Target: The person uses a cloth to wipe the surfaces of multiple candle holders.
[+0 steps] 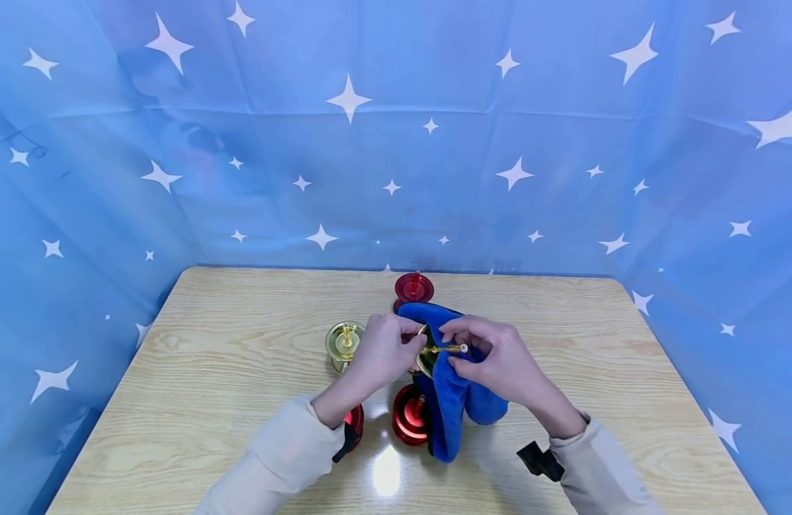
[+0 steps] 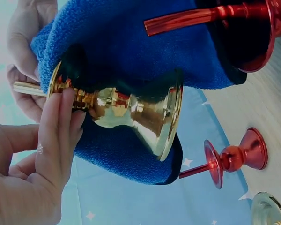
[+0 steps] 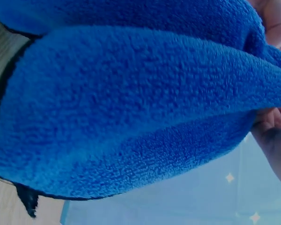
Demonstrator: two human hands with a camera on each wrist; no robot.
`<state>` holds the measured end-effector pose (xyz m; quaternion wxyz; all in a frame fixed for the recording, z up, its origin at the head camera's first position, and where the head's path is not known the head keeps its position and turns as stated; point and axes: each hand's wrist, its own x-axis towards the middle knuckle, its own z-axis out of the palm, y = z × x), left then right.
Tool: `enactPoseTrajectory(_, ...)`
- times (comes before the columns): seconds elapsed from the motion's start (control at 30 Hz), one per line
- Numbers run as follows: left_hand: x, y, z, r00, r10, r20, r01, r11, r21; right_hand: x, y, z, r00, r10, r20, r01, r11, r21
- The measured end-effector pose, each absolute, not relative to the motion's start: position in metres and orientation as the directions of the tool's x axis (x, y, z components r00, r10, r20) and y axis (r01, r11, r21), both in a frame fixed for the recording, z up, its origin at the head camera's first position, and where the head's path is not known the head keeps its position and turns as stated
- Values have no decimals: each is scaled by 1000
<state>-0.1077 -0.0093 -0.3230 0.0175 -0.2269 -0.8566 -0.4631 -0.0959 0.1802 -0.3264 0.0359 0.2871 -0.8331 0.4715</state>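
Observation:
My left hand (image 1: 384,350) pinches a shiny gold candle holder (image 2: 114,107) by its dish and stem, with the holder tilted onto its side above the table. In the head view its thin tube points to the right, and the left wrist view shows its flared foot. My right hand (image 1: 495,354) grips a blue towel (image 1: 450,400) with dark edging, pressing it around the dish near the tube. The towel drapes down behind and below the holder. It fills most of the right wrist view, hiding the right fingers in part.
A second gold candle holder (image 1: 344,341) stands left of the held one. Red candle holders stand around: one at the back (image 1: 414,287), one in front (image 1: 408,418), and one (image 1: 355,422) partly behind the left wrist. The wooden table (image 1: 241,329) meets a starry blue backdrop.

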Motion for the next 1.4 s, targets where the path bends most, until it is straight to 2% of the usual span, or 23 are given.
enactPoseTrajectory(0.33, -107, -8, -322, -903, 343, 260, 415, 534, 736, -95, 187, -312, -793, -504, 344, -553, 358, -752)
enactPoseTrajectory(0.5, -110, -8, -327, -910, 341, 234, 386, 494, 779, -96, 194, -300, -742, -539, 398, -616, 317, -721)
enactPoseTrajectory(0.6, -114, -10, -331, -932, 326, 156, 293, 428, 855, -98, 199, -293, -733, -517, 442, -637, 295, -712)
enactPoseTrajectory(0.7, -117, -13, -332, -955, 295, 18, 116, 317, 941, -101, 202, -291, -758, -459, 463, -619, 283, -732)
enactPoseTrajectory(0.83, -118, -13, -331, -944, 300, -138, -97, 147, 984, -104, 196, -302, -796, -377, 474, -581, 255, -773)
enactPoseTrajectory(1.03, -117, -11, -331, -932, 316, -178, -181, 22, 983, -104, 188, -328, -779, -326, 536, -606, 172, -777)
enactPoseTrajectory(1.13, -116, -12, -332, -939, 303, -161, -175, -21, 984, -101, 188, -334, -758, -344, 554, -638, 217, -738)
enactPoseTrajectory(1.27, -116, -12, -334, -950, 278, -143, -160, -39, 986, -95, 189, -338, -748, -377, 546, -663, 373, -649)
enactPoseTrajectory(1.4, -115, -12, -336, -961, 251, -113, -126, -36, 991, -87, 190, -340, -801, -350, 486, -599, 494, -630)
